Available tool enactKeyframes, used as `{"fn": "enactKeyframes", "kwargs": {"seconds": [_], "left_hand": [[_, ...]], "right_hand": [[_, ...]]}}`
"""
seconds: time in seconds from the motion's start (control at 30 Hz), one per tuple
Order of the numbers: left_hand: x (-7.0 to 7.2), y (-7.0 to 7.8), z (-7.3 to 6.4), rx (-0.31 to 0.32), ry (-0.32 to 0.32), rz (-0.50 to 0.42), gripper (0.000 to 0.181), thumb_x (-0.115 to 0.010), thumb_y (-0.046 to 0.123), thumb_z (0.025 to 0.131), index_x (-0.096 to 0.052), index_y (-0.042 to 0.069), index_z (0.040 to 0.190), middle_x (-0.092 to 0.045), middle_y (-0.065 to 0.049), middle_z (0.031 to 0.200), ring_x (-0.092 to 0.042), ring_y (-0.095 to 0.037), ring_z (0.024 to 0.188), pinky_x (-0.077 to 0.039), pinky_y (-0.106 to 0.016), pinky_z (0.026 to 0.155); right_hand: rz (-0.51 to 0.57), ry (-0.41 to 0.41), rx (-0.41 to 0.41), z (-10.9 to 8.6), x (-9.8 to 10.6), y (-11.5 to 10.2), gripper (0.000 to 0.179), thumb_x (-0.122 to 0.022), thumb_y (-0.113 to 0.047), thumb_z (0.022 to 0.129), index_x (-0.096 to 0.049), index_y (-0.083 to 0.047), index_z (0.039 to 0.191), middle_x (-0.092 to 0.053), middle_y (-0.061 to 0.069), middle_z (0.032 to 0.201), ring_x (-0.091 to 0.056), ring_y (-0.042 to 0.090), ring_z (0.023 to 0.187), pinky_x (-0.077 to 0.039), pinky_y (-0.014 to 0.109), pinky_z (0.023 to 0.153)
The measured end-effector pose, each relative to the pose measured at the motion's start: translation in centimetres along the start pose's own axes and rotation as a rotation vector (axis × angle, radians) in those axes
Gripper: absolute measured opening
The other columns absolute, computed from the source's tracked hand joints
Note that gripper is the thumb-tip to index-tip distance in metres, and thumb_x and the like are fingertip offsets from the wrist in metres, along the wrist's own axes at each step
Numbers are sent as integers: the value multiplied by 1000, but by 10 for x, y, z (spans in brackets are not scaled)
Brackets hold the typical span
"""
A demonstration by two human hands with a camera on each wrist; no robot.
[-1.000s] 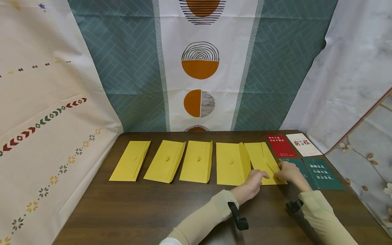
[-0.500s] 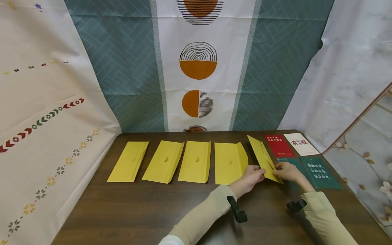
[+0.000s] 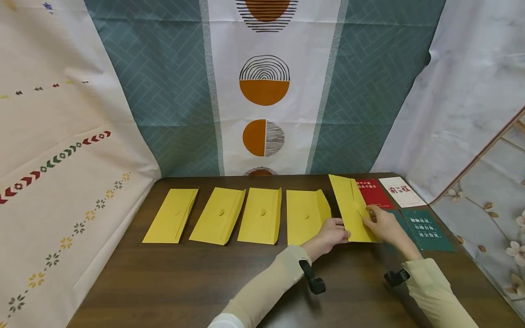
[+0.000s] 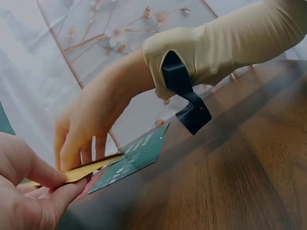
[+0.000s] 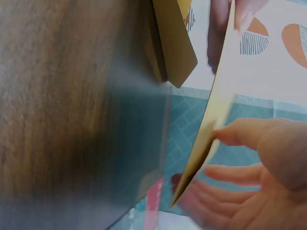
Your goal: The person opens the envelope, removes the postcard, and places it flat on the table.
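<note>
A yellow paper envelope (image 3: 347, 212), its flap side facing up, is raised off the table and tilted in the head view. My left hand (image 3: 331, 232) pinches its lower left edge; the thumb lies on top and fingers underneath in the left wrist view, where the envelope (image 4: 91, 168) shows as a thin strip. On the opposite side my right hand (image 3: 385, 226) holds the flap edge. Seen edge-on in the right wrist view, the envelope (image 5: 211, 117) has the right thumb on its face and fingers of the right hand (image 5: 273, 167) around the other edge.
Several more yellow envelopes lie in a row to the left, the nearest envelope (image 3: 305, 216) beside my left hand. At right are a red card (image 3: 374, 196), a white card (image 3: 403, 191) and a green card (image 3: 428, 230). Another green card is mostly covered by my right hand.
The envelope has come up from lying flat on the table and tilted, now overlapping the red card. My left hand has taken hold of its lower left edge.
</note>
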State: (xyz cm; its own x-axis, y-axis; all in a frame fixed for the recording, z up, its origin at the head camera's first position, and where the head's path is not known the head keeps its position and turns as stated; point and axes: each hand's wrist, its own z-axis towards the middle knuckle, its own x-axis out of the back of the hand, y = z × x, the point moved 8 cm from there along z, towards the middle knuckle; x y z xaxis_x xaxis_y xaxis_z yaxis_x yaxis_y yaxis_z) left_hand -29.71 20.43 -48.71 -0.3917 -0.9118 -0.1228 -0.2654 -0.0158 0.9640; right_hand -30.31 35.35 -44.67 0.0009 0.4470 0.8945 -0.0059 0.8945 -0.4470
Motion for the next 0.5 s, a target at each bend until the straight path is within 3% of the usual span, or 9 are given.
{"fn": "enactKeyframes", "kwargs": {"seconds": [0.2,0.37,0.5], "left_hand": [[8,6,-8,-16,-62,7,45,-63,-11,84,-57,5,126,-72,-17,102,-70,-28,93,-57,-42,83],[18,14,-9,-48,-68,-28,49,-65,-8,84,-55,12,128,-72,-17,102,-71,-27,93,-57,-42,83],[28,18,-7,-59,-42,-94,39,-63,1,90,-57,8,128,-71,-18,106,-70,-29,98,-56,-42,85]], "right_hand": [[-54,138,85,-3,17,-20,61,-67,-19,87,-43,11,134,-60,33,115,-59,33,82,-56,49,76],[-61,210,146,-8,26,-37,59,-68,-15,84,-46,9,133,-60,34,117,-62,40,90,-54,54,81],[-50,222,181,-11,26,-46,57,-69,-13,83,-48,8,132,-62,32,114,-64,41,91,-54,54,80]]}}
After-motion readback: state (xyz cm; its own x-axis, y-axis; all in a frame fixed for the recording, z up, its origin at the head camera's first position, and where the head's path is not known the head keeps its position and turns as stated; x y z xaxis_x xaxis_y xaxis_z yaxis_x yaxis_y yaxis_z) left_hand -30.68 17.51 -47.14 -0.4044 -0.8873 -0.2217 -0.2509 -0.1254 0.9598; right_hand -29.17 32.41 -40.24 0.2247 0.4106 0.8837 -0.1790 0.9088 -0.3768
